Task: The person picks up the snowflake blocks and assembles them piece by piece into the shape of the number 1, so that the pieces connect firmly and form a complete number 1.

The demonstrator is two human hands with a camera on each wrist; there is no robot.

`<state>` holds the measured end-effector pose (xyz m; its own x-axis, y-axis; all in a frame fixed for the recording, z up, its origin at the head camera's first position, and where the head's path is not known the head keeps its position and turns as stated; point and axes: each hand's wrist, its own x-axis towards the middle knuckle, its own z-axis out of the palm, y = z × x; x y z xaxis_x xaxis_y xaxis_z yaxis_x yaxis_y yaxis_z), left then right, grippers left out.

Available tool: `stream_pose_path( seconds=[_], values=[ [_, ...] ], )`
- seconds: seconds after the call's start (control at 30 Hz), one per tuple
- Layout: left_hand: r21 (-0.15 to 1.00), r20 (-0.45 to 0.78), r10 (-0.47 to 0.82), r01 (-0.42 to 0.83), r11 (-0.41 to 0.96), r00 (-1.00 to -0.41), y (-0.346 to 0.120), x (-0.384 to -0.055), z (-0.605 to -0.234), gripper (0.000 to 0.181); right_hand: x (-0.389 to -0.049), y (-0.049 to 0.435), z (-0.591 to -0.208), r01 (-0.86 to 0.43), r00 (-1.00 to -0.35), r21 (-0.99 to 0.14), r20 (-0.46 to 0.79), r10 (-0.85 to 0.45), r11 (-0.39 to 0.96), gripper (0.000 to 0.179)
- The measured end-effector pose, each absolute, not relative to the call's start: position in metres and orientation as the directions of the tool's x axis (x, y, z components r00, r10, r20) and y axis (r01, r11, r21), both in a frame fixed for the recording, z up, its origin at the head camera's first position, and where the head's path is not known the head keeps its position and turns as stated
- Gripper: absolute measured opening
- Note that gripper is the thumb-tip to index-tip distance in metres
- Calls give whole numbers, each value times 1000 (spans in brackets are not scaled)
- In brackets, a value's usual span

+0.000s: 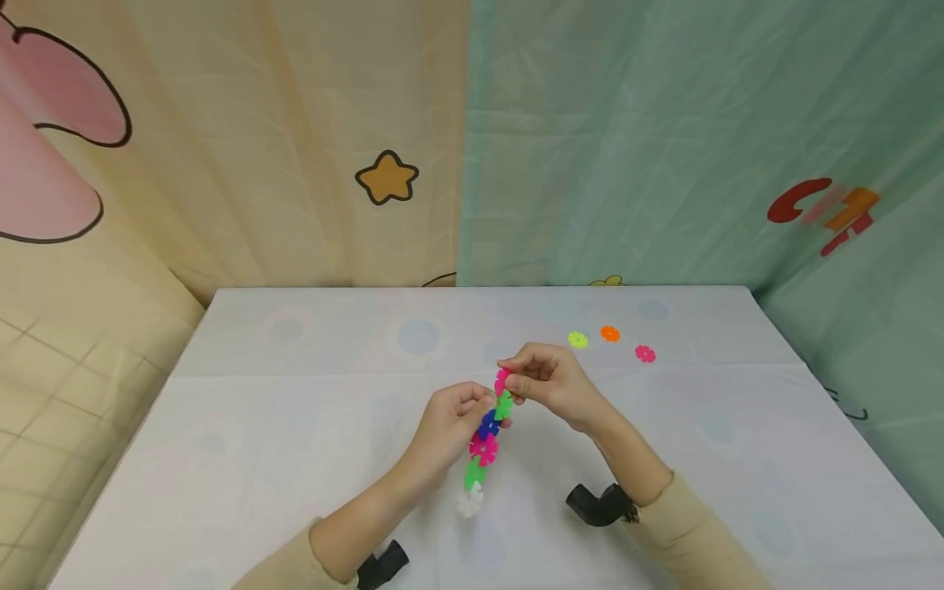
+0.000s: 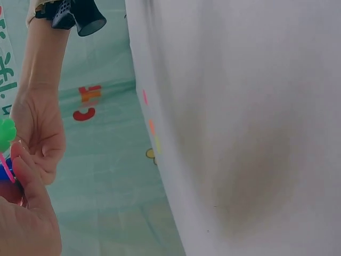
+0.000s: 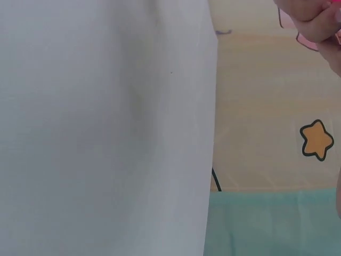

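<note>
A chain of flat, notched snowflake discs hangs between both hands in the head view. From the top it runs through a pink disc (image 1: 501, 380), a green disc (image 1: 505, 406), a blue disc (image 1: 488, 425), a second pink disc (image 1: 483, 449), another green disc (image 1: 474, 474) and a whitish disc (image 1: 469, 501). My right hand (image 1: 556, 383) pinches the top pink disc between thumb and fingers. Lower down, my left hand (image 1: 451, 419) grips the chain around the blue and upper green discs, its fingers partly hiding them. A green disc (image 2: 6, 133) shows by the fingers in the left wrist view.
Toward the back right of the white-covered table (image 1: 280, 459) lie loose discs: a yellow one (image 1: 578, 339), an orange one (image 1: 610, 333) and a pink one (image 1: 645, 353). Black wrist devices (image 1: 601, 504) are worn at both sleeves. Printed curtains (image 1: 627, 147) stand behind the table.
</note>
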<state>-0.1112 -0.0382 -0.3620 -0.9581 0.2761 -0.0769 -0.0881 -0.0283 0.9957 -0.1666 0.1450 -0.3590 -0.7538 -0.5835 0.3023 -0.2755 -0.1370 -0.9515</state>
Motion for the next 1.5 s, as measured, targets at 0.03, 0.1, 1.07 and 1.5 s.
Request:
stream_pose_path(
  seconds=[0.03,0.1,1.07,1.5],
  values=[
    [995,-82,280,-92,-24,-957,-38,-112,-362,20,-167,145,-359,-262,-763,-958,281,-582,-119,20],
    [996,-84,295,-92,-14,-952,-39,-113,-363,21,-168,147,-360,-238,-775,-967,243,-584,-86,24],
    [988,-134,362,-95,123,-922,-39,-118,-364,41,-173,154,-367,-291,-789,-955,206,-579,56,18],
    [987,-130,375,-85,134,-918,-37,-122,-369,41,-172,155,-370,-340,-781,-938,242,-576,67,16]
  ],
)
